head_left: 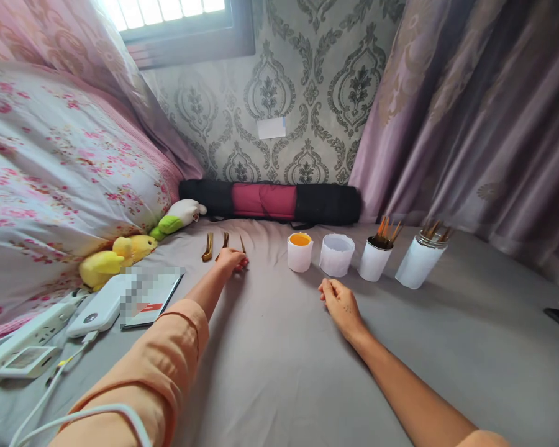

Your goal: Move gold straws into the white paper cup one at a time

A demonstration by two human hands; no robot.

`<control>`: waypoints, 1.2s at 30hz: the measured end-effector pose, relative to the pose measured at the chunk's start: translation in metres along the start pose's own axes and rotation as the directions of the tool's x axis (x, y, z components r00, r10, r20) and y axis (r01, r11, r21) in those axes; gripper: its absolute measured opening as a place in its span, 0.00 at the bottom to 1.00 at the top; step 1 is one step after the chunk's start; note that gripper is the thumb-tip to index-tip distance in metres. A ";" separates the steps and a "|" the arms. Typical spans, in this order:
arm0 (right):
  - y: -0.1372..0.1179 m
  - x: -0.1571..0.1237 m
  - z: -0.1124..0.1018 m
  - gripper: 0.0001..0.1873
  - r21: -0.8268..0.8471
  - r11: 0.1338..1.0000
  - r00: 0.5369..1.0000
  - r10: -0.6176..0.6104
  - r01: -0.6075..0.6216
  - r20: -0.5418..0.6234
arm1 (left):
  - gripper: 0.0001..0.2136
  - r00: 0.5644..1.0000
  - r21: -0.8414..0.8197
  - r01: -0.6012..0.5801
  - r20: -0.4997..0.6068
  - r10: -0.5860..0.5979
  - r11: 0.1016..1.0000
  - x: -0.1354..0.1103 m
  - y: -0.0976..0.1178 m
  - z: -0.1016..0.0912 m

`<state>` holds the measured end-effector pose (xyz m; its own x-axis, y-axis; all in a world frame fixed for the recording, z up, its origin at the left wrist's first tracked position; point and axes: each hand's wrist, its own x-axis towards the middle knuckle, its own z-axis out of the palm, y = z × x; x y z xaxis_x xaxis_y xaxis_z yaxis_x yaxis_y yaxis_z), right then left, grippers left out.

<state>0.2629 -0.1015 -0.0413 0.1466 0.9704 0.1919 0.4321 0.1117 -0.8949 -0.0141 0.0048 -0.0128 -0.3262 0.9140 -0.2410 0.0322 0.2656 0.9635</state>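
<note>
Stick [243, 243] at left hand [233, 260], cups [299, 257] apart

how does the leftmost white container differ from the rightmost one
Contents: the leftmost container shows orange inside, while the rightmost container has thin brown sticks poking above its rim.
Size: the leftmost container looks shorter; the rightmost container looks taller.
Top: the leftmost container is white up to its rim; the rightmost container has a bare, jar-like neck.
Both are white-sided and stand on the grey sheet.
</note>
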 end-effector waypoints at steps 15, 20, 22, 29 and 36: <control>-0.002 -0.001 -0.001 0.21 0.023 1.000 1.000 -0.004 0.004 0.007 | 0.04 0.995 -0.405 0.062 0.098 -0.024 0.912 -0.047 -0.012 0.021; 0.001 -0.001 0.000 0.21 0.023 1.000 1.000 -0.020 0.020 0.002 | 0.04 0.990 -0.463 0.083 0.136 -0.022 0.883 -0.064 -0.016 0.025; 0.002 0.000 0.000 0.21 0.025 0.999 1.000 -0.027 0.027 0.003 | 0.04 0.988 -0.482 0.092 0.155 -0.019 0.871 -0.071 -0.018 0.026; 0.000 -0.002 0.000 0.22 0.036 0.999 1.000 -0.025 0.025 0.002 | 0.06 0.976 -0.522 0.138 0.215 -0.027 0.842 -0.095 -0.021 0.031; 0.000 -0.003 0.000 0.23 0.081 0.997 1.000 -0.022 0.022 -0.001 | 0.06 0.965 -0.536 0.187 0.257 -0.052 0.823 -0.119 -0.026 0.040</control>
<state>0.2628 -0.1045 -0.0420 0.1380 0.9676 0.2116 0.3620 0.1496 -0.9201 0.0614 -0.0984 -0.0142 -0.0732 0.9472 -0.3122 -0.5413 0.2252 0.8101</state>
